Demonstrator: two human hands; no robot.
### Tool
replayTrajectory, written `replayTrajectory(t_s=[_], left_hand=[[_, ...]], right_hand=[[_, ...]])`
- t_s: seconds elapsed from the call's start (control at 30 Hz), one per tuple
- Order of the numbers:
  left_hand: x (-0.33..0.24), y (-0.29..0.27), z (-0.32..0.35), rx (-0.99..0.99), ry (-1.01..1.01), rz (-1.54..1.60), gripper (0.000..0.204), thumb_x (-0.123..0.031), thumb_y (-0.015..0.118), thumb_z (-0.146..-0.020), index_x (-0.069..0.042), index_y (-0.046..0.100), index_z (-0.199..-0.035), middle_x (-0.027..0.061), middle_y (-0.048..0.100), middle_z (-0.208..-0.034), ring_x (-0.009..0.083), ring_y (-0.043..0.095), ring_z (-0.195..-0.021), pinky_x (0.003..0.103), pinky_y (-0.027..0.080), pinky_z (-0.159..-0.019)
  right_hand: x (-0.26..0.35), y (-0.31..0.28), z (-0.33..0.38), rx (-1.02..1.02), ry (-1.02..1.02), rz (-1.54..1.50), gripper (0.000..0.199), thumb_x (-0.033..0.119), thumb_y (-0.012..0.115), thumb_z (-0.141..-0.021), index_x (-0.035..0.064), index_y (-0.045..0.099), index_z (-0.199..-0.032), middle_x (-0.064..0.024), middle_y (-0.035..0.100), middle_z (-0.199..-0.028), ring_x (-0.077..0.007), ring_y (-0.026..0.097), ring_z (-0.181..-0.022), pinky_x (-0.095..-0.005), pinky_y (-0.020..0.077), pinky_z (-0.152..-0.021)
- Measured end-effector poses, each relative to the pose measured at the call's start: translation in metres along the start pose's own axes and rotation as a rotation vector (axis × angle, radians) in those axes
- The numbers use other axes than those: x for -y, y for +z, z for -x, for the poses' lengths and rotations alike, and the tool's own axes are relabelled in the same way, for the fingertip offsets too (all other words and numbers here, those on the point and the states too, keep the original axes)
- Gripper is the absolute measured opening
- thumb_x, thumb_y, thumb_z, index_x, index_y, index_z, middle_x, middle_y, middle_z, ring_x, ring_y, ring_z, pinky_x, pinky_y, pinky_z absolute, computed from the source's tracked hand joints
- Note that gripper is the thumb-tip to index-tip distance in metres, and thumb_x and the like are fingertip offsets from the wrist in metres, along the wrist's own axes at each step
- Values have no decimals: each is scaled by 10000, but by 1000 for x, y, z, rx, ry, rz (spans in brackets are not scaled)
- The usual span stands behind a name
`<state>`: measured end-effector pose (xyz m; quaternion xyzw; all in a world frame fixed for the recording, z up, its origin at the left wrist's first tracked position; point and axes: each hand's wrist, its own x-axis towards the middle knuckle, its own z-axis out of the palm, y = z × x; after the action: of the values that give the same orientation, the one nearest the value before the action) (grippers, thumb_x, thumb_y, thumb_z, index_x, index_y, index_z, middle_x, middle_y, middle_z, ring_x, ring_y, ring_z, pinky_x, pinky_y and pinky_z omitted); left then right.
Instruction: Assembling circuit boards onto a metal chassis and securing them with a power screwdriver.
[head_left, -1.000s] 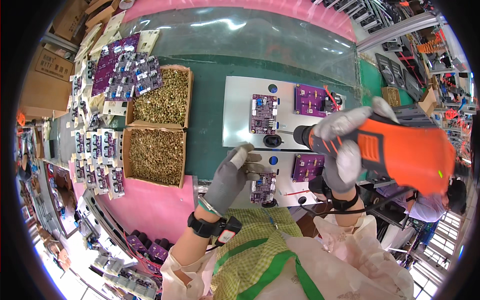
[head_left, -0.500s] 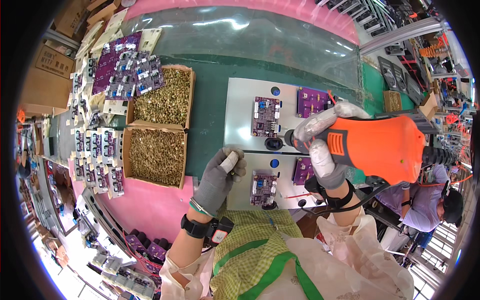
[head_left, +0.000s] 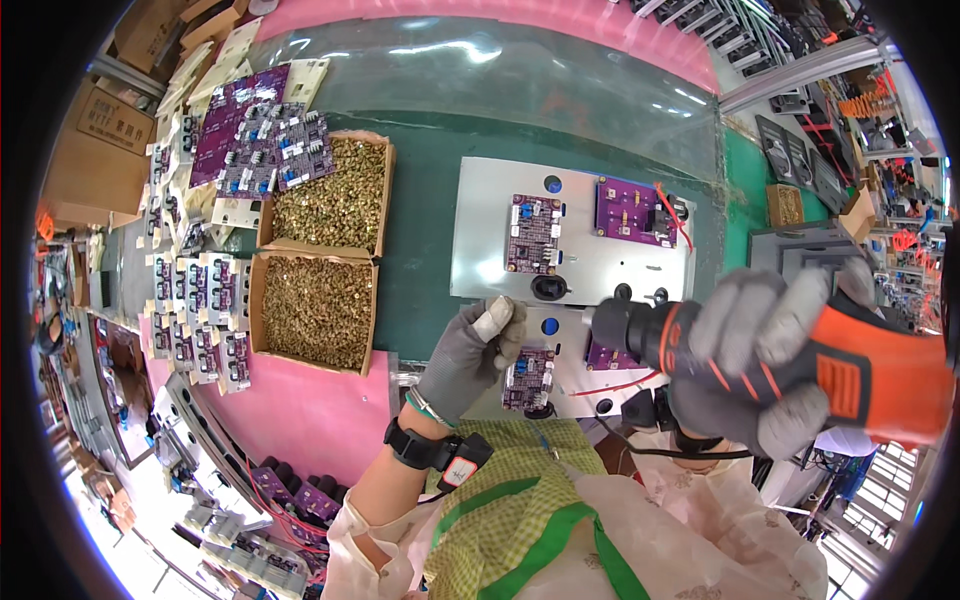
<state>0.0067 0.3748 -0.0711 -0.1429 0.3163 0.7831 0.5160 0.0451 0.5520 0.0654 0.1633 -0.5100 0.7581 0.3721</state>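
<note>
My right hand, in a grey glove with pale fingertips, wraps round an orange and black power screwdriver. The tool's dark nose points left, above the lower metal plate. Over that plate's left part is my gloved left hand, thumb and fingers pinched together; whatever they hold is hidden. Just beside it sits a small purple circuit board. Another purple board is partly covered by the tool. The upper metal plate carries a small circuit board and a larger purple board with a red wire.
Two cardboard boxes, an upper one and a lower one, hold many small brass-coloured fasteners. Stacked circuit boards overlap the upper box's corner. More boards stand to the left. A black cord runs by my right wrist.
My right hand has drawn the power screwdriver right and down, away from the upper plate, uncovering its larger board. My left hand has shifted slightly right, still pinched.
</note>
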Motion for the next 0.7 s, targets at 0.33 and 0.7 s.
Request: replayTrajectory(t_s=[0.33, 0.7], left_hand=[[5, 29, -7, 175, -46, 13, 289, -369, 549, -893, -87, 534, -830, -47, 418, -597, 38, 339, -463, 177, 297, -429], [3, 30, -14, 197, -33, 32, 355, -401, 522, -892, -74, 506, -754, -19, 394, -551, 75, 313, -450, 220, 263, -435]], right_hand=[[17, -4, 1, 63, -72, 42, 720, 236, 736, -728, -40, 327, -1252, -70, 518, -778, -128, 553, -554, -268, 529, -464], [12, -8, -1, 119, -35, 16, 760, 184, 738, -709, -32, 289, -1283, -81, 528, -804, -160, 552, -576, -293, 505, -482]])
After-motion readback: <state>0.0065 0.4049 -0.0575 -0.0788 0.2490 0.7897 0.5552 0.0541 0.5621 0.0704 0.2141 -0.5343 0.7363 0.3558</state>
